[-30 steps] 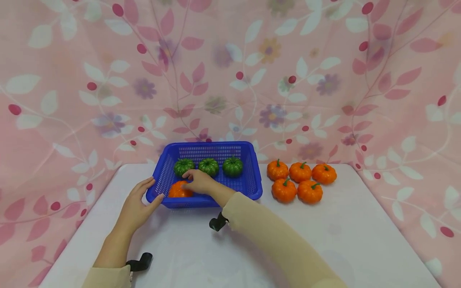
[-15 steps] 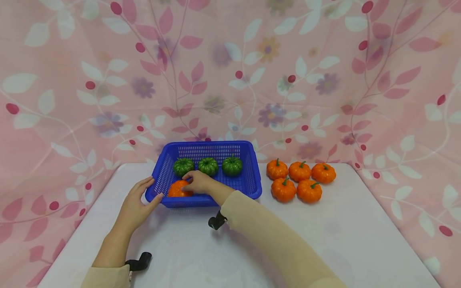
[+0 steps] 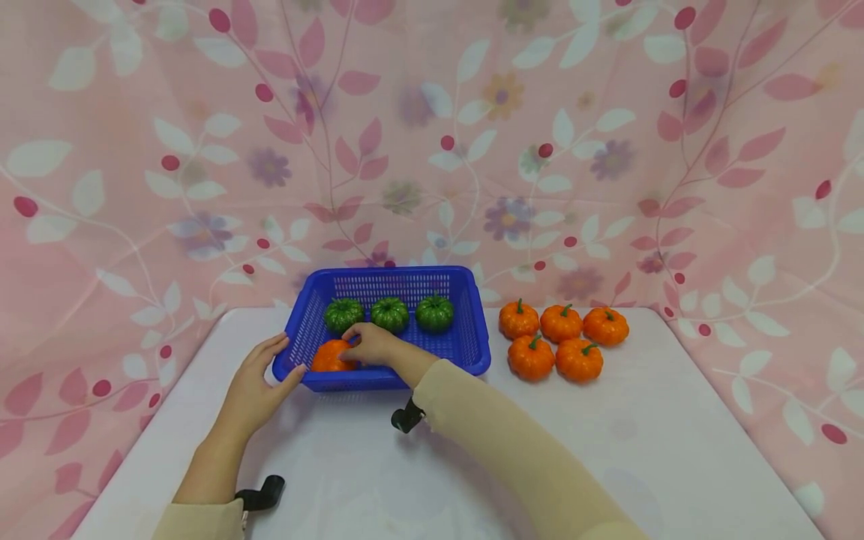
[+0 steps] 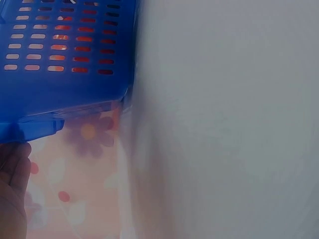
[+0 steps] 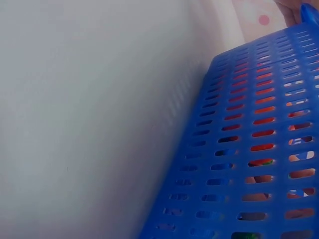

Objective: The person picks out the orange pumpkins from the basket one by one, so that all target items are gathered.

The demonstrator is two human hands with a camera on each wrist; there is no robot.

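Note:
In the head view, a blue slotted plastic basket stands at the back of the table. My left hand rests against its front left corner, fingers fairly straight at the left rim and thumb by the front rim. In the left wrist view, fingertips of that hand touch below the rim. My right hand reaches into the basket and holds a small orange pumpkin at the front left, fingers bent and thumb on it. Behind it sit green pumpkins in a row. Basket walls partly hide the right hand's grip.
Several orange pumpkins with green stems sit in two rows right of the basket on the white table. A pink floral cloth hangs close behind. A black wrist camera on the right wrist is near the basket's front wall.
The orange pumpkin in the basket has shifted slightly left, with my right thumb moving along on it. My left hand stays at the basket's corner.

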